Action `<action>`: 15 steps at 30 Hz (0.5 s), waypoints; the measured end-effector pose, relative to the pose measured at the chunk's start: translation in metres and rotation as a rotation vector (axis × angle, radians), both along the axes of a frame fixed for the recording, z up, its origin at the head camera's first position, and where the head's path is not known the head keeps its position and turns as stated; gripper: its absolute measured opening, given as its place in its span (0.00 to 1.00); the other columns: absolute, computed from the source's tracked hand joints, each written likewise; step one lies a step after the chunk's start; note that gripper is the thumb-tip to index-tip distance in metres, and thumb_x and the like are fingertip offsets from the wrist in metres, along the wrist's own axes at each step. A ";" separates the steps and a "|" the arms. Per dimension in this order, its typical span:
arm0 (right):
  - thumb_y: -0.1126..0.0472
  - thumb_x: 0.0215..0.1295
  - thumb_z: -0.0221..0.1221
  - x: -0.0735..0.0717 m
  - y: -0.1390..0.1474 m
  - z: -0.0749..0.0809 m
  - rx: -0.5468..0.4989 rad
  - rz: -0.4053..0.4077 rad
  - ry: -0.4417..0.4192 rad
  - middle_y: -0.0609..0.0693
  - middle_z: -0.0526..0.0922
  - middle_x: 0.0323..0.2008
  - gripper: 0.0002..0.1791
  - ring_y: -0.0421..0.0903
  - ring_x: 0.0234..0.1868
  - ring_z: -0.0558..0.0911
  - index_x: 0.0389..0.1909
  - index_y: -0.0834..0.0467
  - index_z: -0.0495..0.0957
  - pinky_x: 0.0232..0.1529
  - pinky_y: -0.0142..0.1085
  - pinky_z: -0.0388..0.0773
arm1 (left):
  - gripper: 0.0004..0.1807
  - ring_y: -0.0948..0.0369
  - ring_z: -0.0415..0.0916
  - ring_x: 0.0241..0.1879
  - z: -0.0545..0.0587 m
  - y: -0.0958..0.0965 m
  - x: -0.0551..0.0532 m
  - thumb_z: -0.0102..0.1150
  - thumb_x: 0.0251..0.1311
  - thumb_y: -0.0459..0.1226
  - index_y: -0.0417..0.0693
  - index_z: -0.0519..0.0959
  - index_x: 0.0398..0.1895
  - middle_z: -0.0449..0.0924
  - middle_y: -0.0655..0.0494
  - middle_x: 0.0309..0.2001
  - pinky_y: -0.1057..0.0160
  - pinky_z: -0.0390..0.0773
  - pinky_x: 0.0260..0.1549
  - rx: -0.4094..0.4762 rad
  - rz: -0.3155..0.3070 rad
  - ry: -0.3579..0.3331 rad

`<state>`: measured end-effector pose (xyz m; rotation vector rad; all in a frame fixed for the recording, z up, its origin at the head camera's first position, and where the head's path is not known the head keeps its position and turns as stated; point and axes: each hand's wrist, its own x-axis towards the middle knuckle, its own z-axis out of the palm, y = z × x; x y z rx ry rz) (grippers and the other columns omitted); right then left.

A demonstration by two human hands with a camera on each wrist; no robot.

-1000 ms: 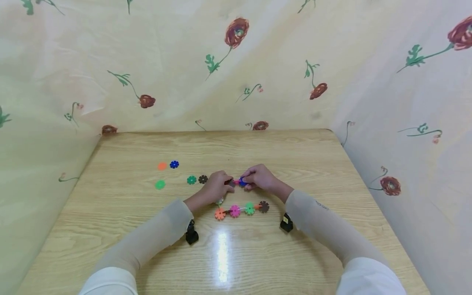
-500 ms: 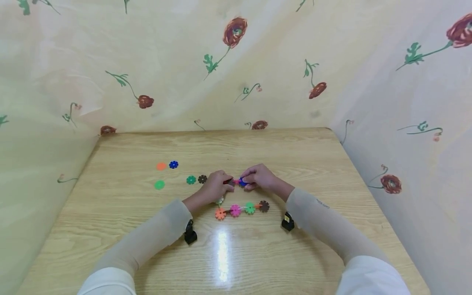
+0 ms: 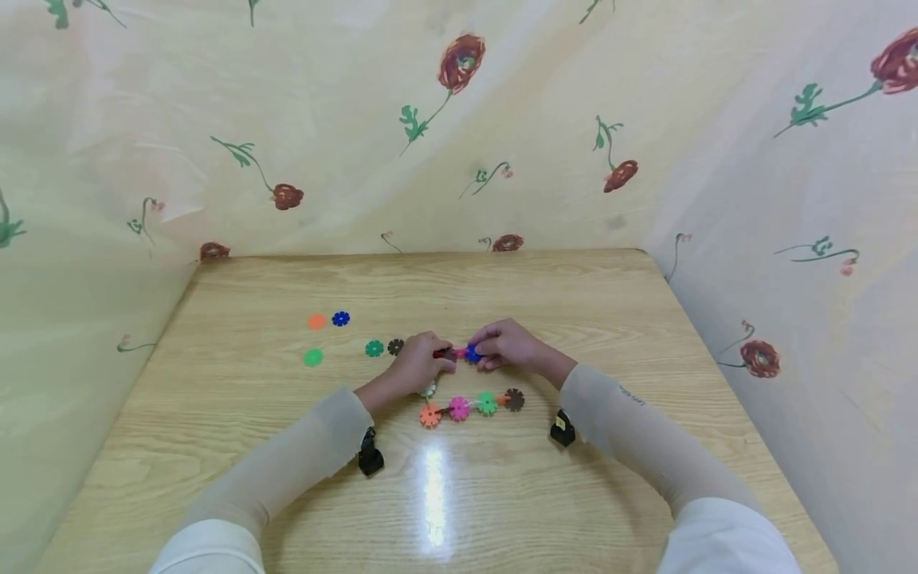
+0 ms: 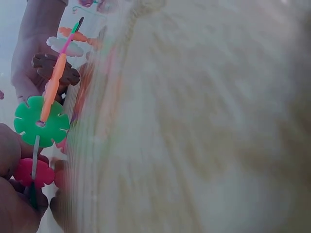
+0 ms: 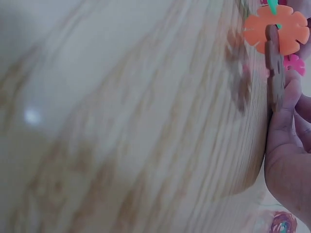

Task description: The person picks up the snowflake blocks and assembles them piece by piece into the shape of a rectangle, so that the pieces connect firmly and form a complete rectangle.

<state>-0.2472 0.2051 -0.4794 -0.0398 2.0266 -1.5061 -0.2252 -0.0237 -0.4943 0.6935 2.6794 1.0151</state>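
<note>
Just past the middle of the table, my left hand (image 3: 421, 363) pinches a dark brown snowflake disc (image 3: 446, 355). My right hand (image 3: 511, 346) pinches a blue snowflake disc (image 3: 472, 353) close by. A pink disc (image 3: 460, 353) sits between those two; the fingers partly hide how the pieces join. Nearer the body lies a chain of interlocked discs, among them an orange disc (image 3: 429, 415), a pink disc, a green disc (image 3: 487, 403) and a brown disc (image 3: 514, 399). In the right wrist view, the chain's orange disc (image 5: 286, 29) and brown disc (image 5: 275, 73) stand before my right hand.
Left of my left hand lie loose discs: dark green (image 3: 374, 348), brown (image 3: 396, 347), light green (image 3: 313, 357), orange (image 3: 317, 321) and blue (image 3: 340, 319). The wooden table (image 3: 574, 510) meets a flowered curtain (image 3: 344, 159) at its back and sides.
Both hands stay in nearly the same place, holding the same discs. The head view shifts very slightly.
</note>
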 end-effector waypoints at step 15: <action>0.71 0.70 0.59 0.001 0.009 0.000 0.110 0.049 0.166 0.58 0.84 0.34 0.08 0.49 0.31 0.85 0.47 0.68 0.80 0.36 0.40 0.86 | 0.26 0.60 0.74 0.35 -0.002 0.001 0.000 0.70 0.62 0.44 0.40 0.80 0.61 0.80 0.50 0.43 0.65 0.73 0.31 0.028 0.051 -0.047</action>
